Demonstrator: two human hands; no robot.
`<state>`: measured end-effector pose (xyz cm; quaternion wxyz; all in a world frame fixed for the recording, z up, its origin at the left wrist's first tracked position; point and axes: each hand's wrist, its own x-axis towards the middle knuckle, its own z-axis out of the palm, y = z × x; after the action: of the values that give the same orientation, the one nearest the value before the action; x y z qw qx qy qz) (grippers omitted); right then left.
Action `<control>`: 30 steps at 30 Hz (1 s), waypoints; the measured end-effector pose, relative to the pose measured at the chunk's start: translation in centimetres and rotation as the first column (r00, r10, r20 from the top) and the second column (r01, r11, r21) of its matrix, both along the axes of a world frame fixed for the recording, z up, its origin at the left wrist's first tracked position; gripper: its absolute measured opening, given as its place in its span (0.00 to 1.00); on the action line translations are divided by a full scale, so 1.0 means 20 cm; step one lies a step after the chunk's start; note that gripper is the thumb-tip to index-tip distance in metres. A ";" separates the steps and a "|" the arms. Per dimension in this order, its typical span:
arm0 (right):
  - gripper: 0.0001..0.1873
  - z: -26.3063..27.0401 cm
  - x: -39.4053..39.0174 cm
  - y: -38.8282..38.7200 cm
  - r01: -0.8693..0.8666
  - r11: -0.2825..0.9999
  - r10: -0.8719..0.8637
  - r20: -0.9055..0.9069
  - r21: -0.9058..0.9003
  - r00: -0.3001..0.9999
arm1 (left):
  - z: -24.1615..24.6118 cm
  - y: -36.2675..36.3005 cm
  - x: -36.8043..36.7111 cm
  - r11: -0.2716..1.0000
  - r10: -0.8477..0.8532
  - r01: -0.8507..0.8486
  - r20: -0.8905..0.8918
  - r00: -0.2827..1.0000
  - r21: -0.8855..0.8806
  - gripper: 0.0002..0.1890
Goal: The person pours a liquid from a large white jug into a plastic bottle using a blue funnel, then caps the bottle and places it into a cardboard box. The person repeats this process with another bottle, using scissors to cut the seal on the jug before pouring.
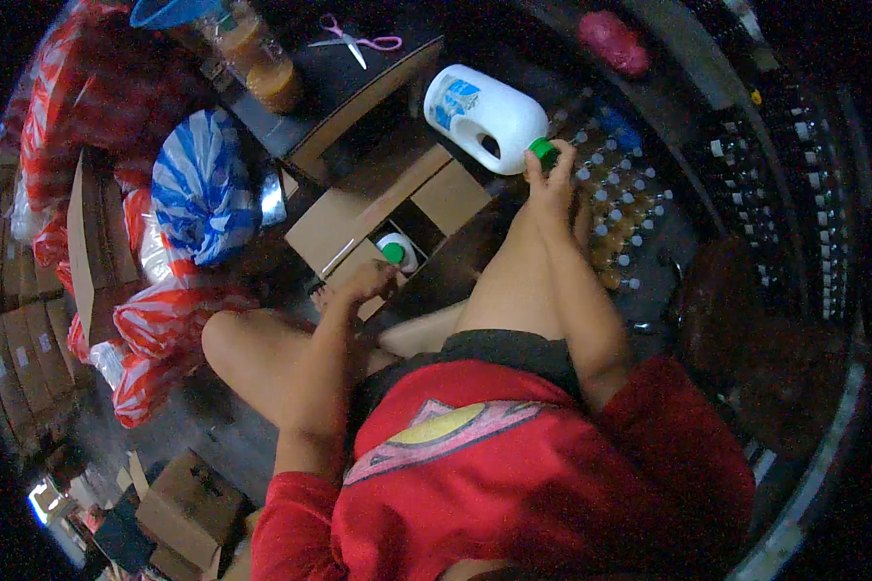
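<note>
In my right hand [552,181] is the green screw cap [544,153] of a white plastic jug [505,105]. This jug has a moulded handle and a blue label, and it lies tilted beyond the box with its cap towards me. Before my crossed legs stands a cardboard box [447,190], its top flaps partly spread. A second white jug [408,259] with a green cap is inside, seen through the gap between the flaps. My left hand [360,282] grips the near side of the box beside that jug; its fingertips are partly in shadow.
Pink-handled scissors [360,42] lie spread beyond the box. To the left are a blue-and-white striped bag [207,189], red-and-white striped bags [163,319] and stacked cartons [29,356]. Several small capped bottles [618,210] stand at right. Another carton [189,508] sits behind at left.
</note>
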<state>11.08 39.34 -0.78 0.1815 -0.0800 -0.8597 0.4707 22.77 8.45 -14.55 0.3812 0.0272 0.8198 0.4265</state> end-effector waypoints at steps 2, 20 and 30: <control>0.22 -0.01 0.00 0.02 -0.071 0.994 0.078 -0.077 0.089 0.994 | -0.01 0.12 0.04 0.995 -0.079 0.077 -0.025 0.997 -0.067 0.16; 0.23 0.30 0.13 -0.11 -0.644 0.664 0.577 0.287 0.381 0.765 | -0.41 0.17 0.06 0.660 -0.684 0.304 -0.383 0.621 -0.687 0.17; 0.21 0.43 0.10 -0.05 -0.476 0.749 0.429 0.210 0.461 0.879 | 0.19 0.21 0.00 0.618 -0.555 0.421 0.011 0.832 -0.664 0.12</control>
<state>13.02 38.39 7.86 0.0373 0.1590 -0.9523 0.2578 22.73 12.71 -10.82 0.3863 0.1596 0.9084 -0.0052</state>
